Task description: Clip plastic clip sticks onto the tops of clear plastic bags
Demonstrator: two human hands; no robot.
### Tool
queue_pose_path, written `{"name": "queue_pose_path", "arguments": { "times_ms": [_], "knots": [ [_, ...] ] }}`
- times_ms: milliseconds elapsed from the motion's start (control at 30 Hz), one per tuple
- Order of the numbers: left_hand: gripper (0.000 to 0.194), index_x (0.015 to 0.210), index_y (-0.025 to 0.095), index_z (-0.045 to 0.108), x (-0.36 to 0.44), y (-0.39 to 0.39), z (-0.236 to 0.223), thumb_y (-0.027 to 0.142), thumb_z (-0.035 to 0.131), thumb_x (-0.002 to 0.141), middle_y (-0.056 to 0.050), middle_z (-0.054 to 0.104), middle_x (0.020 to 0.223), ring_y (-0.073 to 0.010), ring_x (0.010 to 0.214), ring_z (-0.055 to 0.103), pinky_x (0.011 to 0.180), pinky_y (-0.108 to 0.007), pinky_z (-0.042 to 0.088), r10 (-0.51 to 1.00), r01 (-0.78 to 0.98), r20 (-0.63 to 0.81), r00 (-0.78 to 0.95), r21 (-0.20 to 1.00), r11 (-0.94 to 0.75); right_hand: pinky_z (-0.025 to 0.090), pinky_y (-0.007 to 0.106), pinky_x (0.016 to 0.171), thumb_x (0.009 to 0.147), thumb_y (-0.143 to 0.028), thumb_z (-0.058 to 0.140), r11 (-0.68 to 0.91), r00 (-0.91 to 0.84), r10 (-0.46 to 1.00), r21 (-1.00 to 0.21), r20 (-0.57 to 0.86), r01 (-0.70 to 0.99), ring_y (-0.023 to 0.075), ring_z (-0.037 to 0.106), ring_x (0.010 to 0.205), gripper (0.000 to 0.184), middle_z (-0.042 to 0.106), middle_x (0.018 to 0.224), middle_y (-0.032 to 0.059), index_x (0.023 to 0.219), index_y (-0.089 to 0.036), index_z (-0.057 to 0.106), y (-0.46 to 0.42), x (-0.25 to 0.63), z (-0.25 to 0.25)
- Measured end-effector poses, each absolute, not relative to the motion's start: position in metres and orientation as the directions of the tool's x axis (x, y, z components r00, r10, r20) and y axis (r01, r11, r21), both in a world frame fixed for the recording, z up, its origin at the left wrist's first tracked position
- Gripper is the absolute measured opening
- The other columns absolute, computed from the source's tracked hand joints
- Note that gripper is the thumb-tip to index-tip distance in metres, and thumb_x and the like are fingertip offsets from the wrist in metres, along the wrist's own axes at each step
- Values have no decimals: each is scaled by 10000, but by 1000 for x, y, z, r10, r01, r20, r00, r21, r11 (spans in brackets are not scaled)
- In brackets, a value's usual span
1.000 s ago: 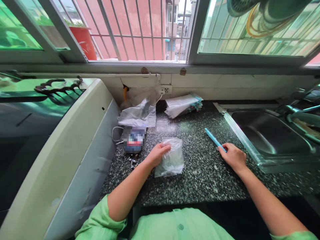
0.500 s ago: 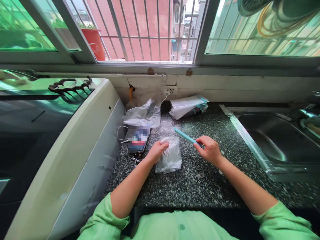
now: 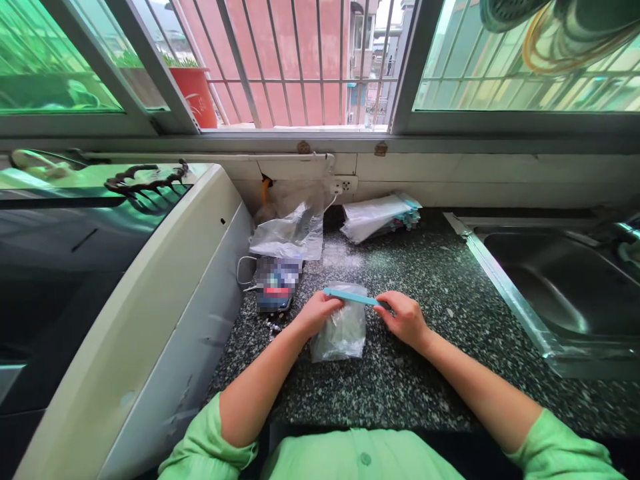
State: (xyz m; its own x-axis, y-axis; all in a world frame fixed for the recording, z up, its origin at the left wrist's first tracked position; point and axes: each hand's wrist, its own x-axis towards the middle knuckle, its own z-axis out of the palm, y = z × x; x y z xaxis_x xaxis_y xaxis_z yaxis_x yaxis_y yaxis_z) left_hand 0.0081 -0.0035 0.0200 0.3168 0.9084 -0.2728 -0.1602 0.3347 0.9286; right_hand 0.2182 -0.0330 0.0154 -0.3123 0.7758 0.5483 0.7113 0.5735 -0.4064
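A folded clear plastic bag point(image 3: 343, 337) hangs or lies low over the dark speckled counter, pinched at its upper left by my left hand point(image 3: 320, 312). My right hand point(image 3: 403, 319) is closed around the right end of a long, thin light-blue bag clip point(image 3: 353, 297). The clip lies across the bag's top edge, and its far end reaches the fingers of my left hand. Whether those fingers also grip the clip, I cannot tell.
A phone with a blurred screen point(image 3: 277, 287) and a cable lies left of the bag. Behind are a crumpled clear bag point(image 3: 295, 233) and a bundle of plastic bags with light-blue edges point(image 3: 377, 217). A steel sink point(image 3: 530, 280) is at right, a white appliance point(image 3: 195, 267) at left.
My right hand has moved left with the bag clip, from near the sink to the bag's top edge. My left hand keeps its hold on the bag. The camera view has shifted slightly.
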Motion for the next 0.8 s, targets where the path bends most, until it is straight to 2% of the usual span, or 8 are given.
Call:
{"name": "queue_pose_path", "arguments": {
  "times_ms": [167,333,400,567,800],
  "knots": [
    [209,626,132,648,7,-5,25,249,717,467,5,597,588,-111,560,473,592,-236,340,888,-237,-298,350,889,392,511,310,661,861,-290,474,604,-339,733,-336,589,723,184,620,713,169,668,752,66,853,-191,612,-31,224,14],
    [399,663,130,650,8,-7,31,503,710,538,-41,622,602,-176,651,566,656,-274,401,858,-366,-335,388,799,477,514,312,680,872,-283,458,615,-370,728,-312,577,724,182,620,741,194,672,782,70,892,-196,631,-30,227,13],
    [441,674,128,644,9,-7,30,549,692,555,-41,616,585,-187,666,584,677,-286,415,851,-379,-351,391,781,496,514,313,677,874,-292,454,612,-367,732,-316,574,725,183,620,741,208,673,782,73,894,-198,638,-30,227,13],
    [495,578,120,613,11,-3,19,608,680,526,-15,580,507,-141,528,529,578,-266,383,871,-315,-381,312,823,473,518,318,675,872,-292,452,611,-363,749,-366,555,702,184,633,726,206,680,770,71,882,-202,637,-30,226,10],
    [511,563,122,601,16,-4,12,629,658,541,-19,575,507,-156,563,538,575,-269,376,909,-371,-350,224,832,412,532,306,658,880,-257,416,627,-360,741,-392,567,673,182,649,722,190,683,794,75,911,-185,589,-28,223,5]
  ]
}}
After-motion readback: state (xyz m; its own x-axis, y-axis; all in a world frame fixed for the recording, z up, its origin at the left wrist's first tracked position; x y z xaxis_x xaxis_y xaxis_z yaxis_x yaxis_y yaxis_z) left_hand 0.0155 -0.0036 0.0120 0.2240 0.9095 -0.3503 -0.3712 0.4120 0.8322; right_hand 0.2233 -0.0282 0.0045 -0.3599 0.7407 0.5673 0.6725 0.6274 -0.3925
